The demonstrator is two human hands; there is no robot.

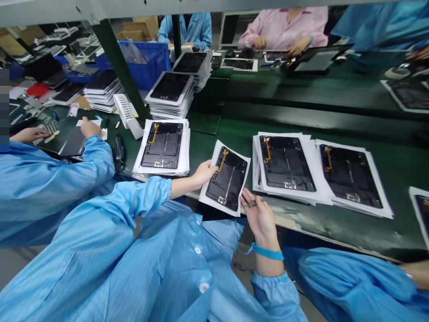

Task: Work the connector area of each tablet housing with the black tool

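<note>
My left hand (203, 173) grips the left edge of a black tablet housing (225, 181) with an orange flex cable, backed by a white sheet. The housing is tilted over the table's front edge. My right hand (262, 214) is palm up at its lower right corner, fingertips beside the sheet. Between thumb and fingers it pinches thin dark tweezers (252, 204), partly hidden. Left of my hands lies a stack topped by a similar housing (161, 145). To the right, two more stacks carry a housing (287, 163) and another housing (351, 176).
Taller stacks of housings (170, 103) stand behind, near a blue bin (152, 65) and a green post (117, 67). At left, a co-worker's hand (90, 128) works over a dark panel (74, 142). A black-handled tool (119, 151) lies nearby. Other people sit across the green table (268, 118).
</note>
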